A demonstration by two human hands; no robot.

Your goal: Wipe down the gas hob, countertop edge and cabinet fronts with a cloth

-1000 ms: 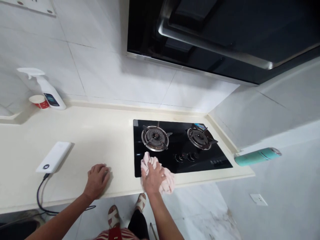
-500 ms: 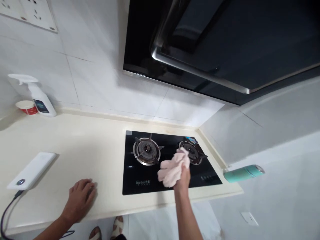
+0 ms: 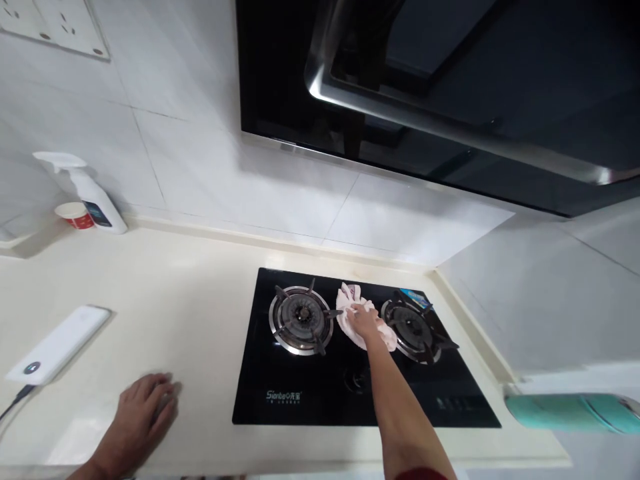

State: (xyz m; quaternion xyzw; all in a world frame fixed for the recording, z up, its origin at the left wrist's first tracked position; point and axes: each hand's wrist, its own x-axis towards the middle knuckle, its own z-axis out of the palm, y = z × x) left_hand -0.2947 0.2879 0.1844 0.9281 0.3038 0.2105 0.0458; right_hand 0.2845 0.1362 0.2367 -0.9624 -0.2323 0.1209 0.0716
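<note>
My right hand [image 3: 363, 321] presses a pale pink cloth [image 3: 354, 337] onto the black glass gas stove [image 3: 320, 407], its fingers gripping the bunched fabric. The cloth lies between the left burner [image 3: 302, 315] and the right burner [image 3: 411, 329], close to the right one's edge. Part of it is hidden under the hand. On the cream countertop [image 3: 200, 373], left of the stove, my left hand [image 3: 145, 413] rests with fingers loosely bent and thumb apart, holding nothing.
A white power bank [image 3: 63, 343] with a cable lies at the left. Behind it stand a white spray bottle [image 3: 97, 200] and a red-and-white cup [image 3: 75, 215]. A teal bottle [image 3: 570, 410] lies at the right edge. Overhead hangs a black range hood [image 3: 425, 133].
My right hand has reached farther over the stove, bringing the cloth from above its front down between the burners. The view has shifted nearer. My left hand remains on the countertop.
</note>
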